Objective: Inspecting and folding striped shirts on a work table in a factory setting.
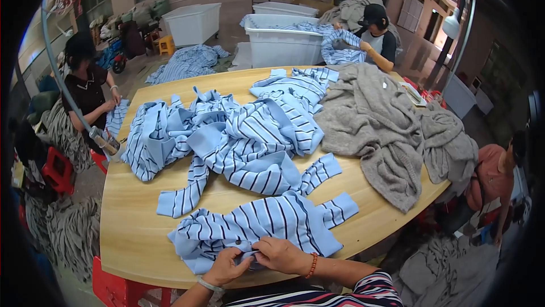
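A light blue sweater with dark stripes (267, 219) lies bunched at the near edge of the wooden table (136, 216). My left hand (226, 266) pinches its near edge between thumb and fingers. Right beside it, my right hand (282, 255) grips the same edge, fingers curled in. The fingertips almost meet, and the bit of fabric between them is mostly hidden. Just beyond lies a heap of similar blue striped sweaters (255, 131), with sleeves spread toward me.
Grey-brown knitwear (369, 119) is piled on the table's right side. One co-worker (85, 85) handles striped fabric at the left; another person (377, 34) does so at the far side. White bins (284, 46) stand behind. A red stool (113, 284) touches the near left edge.
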Action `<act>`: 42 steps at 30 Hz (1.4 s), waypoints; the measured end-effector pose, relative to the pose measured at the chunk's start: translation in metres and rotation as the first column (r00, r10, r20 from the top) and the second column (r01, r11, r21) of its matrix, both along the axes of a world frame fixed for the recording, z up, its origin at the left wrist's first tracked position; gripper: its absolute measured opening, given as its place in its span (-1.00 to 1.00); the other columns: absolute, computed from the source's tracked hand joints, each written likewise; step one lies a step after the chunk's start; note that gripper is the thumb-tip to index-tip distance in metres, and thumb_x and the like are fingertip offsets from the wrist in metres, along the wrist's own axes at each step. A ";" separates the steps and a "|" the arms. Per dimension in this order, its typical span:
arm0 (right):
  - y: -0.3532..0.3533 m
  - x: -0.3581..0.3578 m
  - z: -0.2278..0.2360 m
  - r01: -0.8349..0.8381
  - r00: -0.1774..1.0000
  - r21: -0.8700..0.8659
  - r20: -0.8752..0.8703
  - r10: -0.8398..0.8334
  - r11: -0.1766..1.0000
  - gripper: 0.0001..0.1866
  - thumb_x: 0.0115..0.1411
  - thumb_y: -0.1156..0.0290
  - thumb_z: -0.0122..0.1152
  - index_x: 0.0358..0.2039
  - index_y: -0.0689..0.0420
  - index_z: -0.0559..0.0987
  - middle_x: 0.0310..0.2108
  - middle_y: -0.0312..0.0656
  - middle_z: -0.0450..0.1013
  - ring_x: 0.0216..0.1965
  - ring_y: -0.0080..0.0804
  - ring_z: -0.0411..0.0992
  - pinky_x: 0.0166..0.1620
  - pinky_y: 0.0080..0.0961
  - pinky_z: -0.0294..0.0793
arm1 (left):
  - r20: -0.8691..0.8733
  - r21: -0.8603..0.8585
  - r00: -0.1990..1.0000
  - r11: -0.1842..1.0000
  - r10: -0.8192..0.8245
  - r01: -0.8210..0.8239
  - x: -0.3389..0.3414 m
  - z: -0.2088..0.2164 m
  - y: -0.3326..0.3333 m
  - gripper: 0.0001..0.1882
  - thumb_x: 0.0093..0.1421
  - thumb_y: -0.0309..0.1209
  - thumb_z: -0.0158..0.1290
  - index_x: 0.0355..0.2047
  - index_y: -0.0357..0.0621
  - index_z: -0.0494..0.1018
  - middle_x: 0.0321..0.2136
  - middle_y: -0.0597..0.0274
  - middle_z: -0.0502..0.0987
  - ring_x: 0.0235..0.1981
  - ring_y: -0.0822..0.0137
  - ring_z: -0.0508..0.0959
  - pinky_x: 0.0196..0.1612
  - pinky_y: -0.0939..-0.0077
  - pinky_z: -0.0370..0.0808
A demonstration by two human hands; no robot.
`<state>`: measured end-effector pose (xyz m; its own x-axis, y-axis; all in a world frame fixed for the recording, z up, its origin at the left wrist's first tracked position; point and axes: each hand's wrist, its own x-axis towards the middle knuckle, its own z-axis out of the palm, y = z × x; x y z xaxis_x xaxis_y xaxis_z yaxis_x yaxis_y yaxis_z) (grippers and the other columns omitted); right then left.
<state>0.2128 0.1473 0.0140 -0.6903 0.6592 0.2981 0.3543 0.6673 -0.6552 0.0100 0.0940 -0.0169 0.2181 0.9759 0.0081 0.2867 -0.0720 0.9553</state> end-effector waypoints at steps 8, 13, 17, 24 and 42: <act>0.016 0.008 -0.014 -0.186 0.982 -0.117 0.019 0.189 0.976 -0.80 0.16 0.45 0.12 -0.22 0.24 0.45 -0.35 0.00 0.37 -0.30 -0.02 0.44 -0.24 -0.24 0.44 | -0.118 0.099 0.992 0.994 0.052 -0.040 0.007 -0.001 0.003 -0.68 0.20 -0.38 0.10 -0.65 -0.28 0.38 -0.76 0.08 0.33 -0.73 0.34 0.30 -0.62 0.41 0.23; 0.023 0.011 -0.023 -0.181 0.980 -0.277 -0.126 0.152 0.944 -0.82 0.13 0.53 0.13 -0.24 0.27 0.51 -0.34 0.02 0.45 -0.28 0.01 0.47 -0.22 -0.26 0.45 | -0.010 0.003 0.999 0.999 0.053 -0.053 0.005 -0.010 0.004 -0.67 0.24 -0.38 0.08 -0.63 -0.28 0.37 -0.78 0.19 0.28 -0.69 0.47 0.26 -0.62 0.45 0.21; 0.030 0.017 -0.028 -0.197 0.974 -0.371 -0.183 0.137 0.908 -0.82 0.11 0.57 0.14 -0.24 0.27 0.53 -0.35 0.01 0.46 -0.30 0.01 0.46 -0.21 -0.29 0.46 | -0.020 -0.080 1.000 0.997 0.002 -0.004 0.004 -0.012 0.009 -0.66 0.24 -0.36 0.09 -0.64 -0.27 0.36 -0.77 0.22 0.26 -0.69 0.49 0.23 -0.63 0.45 0.18; 0.040 0.000 -0.030 -0.317 0.946 -0.244 -0.153 0.287 0.917 -0.90 0.11 0.55 0.15 -0.33 0.23 0.53 -0.38 -0.03 0.45 -0.34 -0.09 0.48 -0.26 -0.34 0.45 | -0.219 0.016 0.970 0.995 0.102 -0.101 -0.004 -0.018 0.005 -0.66 0.21 -0.30 0.08 -0.63 -0.26 0.41 -0.75 0.01 0.34 -0.74 0.20 0.31 -0.63 0.32 0.24; -0.001 -0.025 0.023 -0.093 0.990 -0.091 -0.114 0.082 0.992 -0.86 0.05 0.48 0.30 -0.35 0.17 0.56 -0.46 -0.12 0.44 -0.49 -0.21 0.47 -0.46 -0.45 0.41 | -0.248 0.223 0.948 0.964 0.201 -0.146 0.002 0.027 -0.027 -0.74 0.06 -0.41 0.18 -0.21 -0.16 0.47 -0.40 0.12 0.50 -0.36 0.10 0.54 -0.32 0.36 0.46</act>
<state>0.1881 0.1462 0.0367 -0.7129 0.6271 0.3139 0.2195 0.6247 -0.7494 0.0118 0.0673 0.0097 0.0670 0.9830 0.1710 0.5535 -0.1792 0.8134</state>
